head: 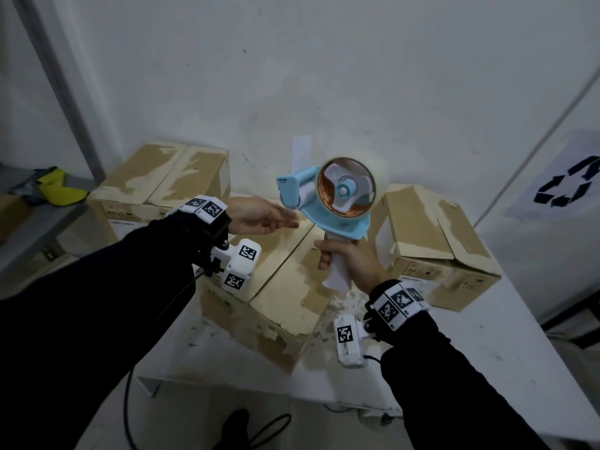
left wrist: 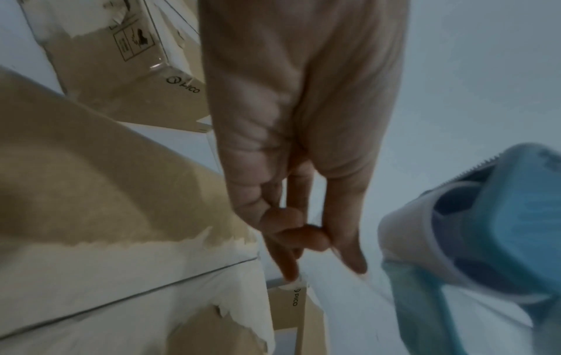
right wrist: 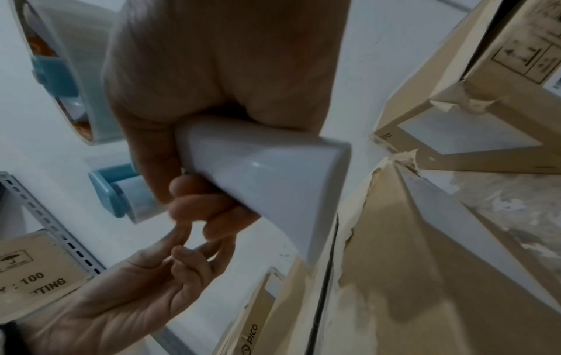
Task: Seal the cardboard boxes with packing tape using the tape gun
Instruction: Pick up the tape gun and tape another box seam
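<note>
Right hand [head: 349, 259] wrapped round the white handle of the tape gun [head: 331, 198], fingers clamped tight, gun held upright in the air above the middle box [head: 276, 287]. Roll of clear tape seated on the hub; a short tail of tape [head: 301, 154] standing up from the nose. Left hand [head: 259, 216] stretched toward the gun's roller end, holding nothing: in the left wrist view fingers [left wrist: 349, 240] long and loosely extended, one or two curled inward, near the toothed cutter but apparently not touching it, though blur makes that hard to settle.

Three boxes on the white table [head: 519, 352]: the middle one beneath the gun, a left box [head: 168, 177] further back, a right box [head: 438, 241] just beside the middle. All three with flaps down and top seams showing as bare dark lines; pale torn patches along the seams, looking like scars of stripped tape rather than fresh strips. Right box with one flap corner slightly lifted.

Judged from this: sealing hardly begun, perhaps not begun at all. No new strip visible across any seam. Present step likely freeing or readying the tape end. Left to do: anchor the tail on a box side, draw across the seam, cut, then repeat for the other two.
</note>
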